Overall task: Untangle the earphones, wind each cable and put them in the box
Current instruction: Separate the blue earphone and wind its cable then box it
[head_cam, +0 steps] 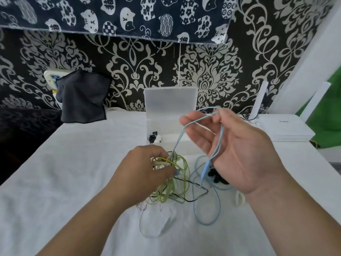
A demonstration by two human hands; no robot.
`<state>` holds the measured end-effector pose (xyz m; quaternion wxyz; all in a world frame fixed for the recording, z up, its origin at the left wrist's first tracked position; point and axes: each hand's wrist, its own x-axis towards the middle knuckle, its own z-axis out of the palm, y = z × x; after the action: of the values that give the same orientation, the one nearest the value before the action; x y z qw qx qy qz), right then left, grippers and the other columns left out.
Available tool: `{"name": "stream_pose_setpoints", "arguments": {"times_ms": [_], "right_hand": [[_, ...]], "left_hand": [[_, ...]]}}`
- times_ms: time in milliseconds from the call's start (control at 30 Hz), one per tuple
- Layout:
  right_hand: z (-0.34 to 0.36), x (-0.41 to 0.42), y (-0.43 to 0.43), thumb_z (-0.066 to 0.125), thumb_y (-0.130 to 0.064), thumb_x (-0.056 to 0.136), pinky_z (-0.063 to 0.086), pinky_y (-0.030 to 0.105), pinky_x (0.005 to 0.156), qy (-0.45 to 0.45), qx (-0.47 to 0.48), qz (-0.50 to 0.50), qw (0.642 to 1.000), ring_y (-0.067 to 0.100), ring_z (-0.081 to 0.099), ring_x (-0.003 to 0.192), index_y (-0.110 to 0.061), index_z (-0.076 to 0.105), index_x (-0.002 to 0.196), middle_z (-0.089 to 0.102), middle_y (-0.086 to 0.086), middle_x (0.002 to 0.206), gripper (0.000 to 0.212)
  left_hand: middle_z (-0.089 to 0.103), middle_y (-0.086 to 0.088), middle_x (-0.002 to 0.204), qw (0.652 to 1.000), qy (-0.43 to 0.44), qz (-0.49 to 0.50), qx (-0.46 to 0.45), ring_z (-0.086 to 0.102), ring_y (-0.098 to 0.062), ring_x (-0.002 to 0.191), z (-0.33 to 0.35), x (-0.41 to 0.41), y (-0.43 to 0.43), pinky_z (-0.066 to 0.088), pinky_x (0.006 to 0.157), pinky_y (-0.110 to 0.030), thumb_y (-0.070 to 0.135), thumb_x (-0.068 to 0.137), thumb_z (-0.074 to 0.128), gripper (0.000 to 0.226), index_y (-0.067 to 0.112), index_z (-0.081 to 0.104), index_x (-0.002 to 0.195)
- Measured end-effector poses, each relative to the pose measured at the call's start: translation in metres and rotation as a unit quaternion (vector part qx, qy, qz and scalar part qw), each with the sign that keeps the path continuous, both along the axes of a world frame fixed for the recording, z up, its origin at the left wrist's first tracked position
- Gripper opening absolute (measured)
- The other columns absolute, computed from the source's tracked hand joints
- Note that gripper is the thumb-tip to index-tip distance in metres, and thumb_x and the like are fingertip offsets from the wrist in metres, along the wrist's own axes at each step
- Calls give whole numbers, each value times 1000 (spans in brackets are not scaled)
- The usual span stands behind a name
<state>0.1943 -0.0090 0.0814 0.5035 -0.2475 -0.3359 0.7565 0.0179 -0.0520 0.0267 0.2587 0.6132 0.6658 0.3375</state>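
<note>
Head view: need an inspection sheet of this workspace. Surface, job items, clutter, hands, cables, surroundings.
Surface: white cloth-covered table.
Job's things: translucent plastic box, lid upright, small black and white items inside; earphone tangle in front.
Clutter: dark grey cloth back left; white router right.
Hands: left hand grips yellow-green cable in the tangle; right hand raised palm up, light blue cable looped over its fingers, thumb seemingly pinning it.
Cables: thin black cable and clear white cable loose on the table, crossing others.
Surroundings: black and cream patterned wallpaper; cat-print fabric above.
</note>
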Motion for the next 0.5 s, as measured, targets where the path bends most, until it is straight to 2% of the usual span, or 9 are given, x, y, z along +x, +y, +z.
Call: {"name": "stream_pose_setpoints", "arguments": {"times_ms": [67,167,267,333,400,433,500], "right_hand": [[-3,6,9,37,-20,105,61,38,79,8,-20,-51,998,37,73,98,-10,46,77,73,20,90,31],[-12,13,18,38,-20,106,62,37,77,12,-55,-98,994,35,74,94,-11,45,77,71,15,78,31],[-18,12,21,41,-19,106,62,37,74,5,-84,-132,988,35,74,86,-10,46,76,67,14,71,32],[-21,12,24,44,-19,105,62,35,68,-11,-102,-154,983,32,74,76,-10,48,75,64,13,67,32],[-23,12,26,47,-18,103,60,31,61,-41,-107,-169,979,28,72,66,-10,50,73,61,10,64,31],[-25,12,27,48,-16,102,58,30,59,-60,-103,-173,978,26,70,63,-11,50,73,59,8,64,31],[-26,11,28,48,-16,102,56,28,56,-97,-89,-169,977,21,66,58,-12,50,72,56,6,62,30]], "left_hand": [[70,15,75,998,-57,4,-11,62,-10,61,4,-8,1,44,56,-18,21,79,79,10,28,74,73],[75,11,77,992,-120,-2,-28,66,-5,67,7,-22,2,49,64,-17,10,83,75,21,30,79,79],[78,4,87,984,-173,8,-37,72,-19,91,7,-33,5,55,93,-40,6,82,75,26,31,81,86],[78,-3,93,978,-206,25,-25,69,-33,100,5,-38,7,49,101,-52,15,78,79,17,29,81,88],[77,-7,92,975,-217,37,-14,67,-37,97,4,-41,8,50,99,-47,30,72,77,15,29,80,87],[77,-9,90,974,-223,38,-12,66,-35,90,4,-41,8,48,92,-42,30,73,75,14,28,80,85],[75,-17,90,969,-246,28,-16,63,-26,81,4,-42,7,43,85,-39,19,80,75,6,21,78,84]]}}
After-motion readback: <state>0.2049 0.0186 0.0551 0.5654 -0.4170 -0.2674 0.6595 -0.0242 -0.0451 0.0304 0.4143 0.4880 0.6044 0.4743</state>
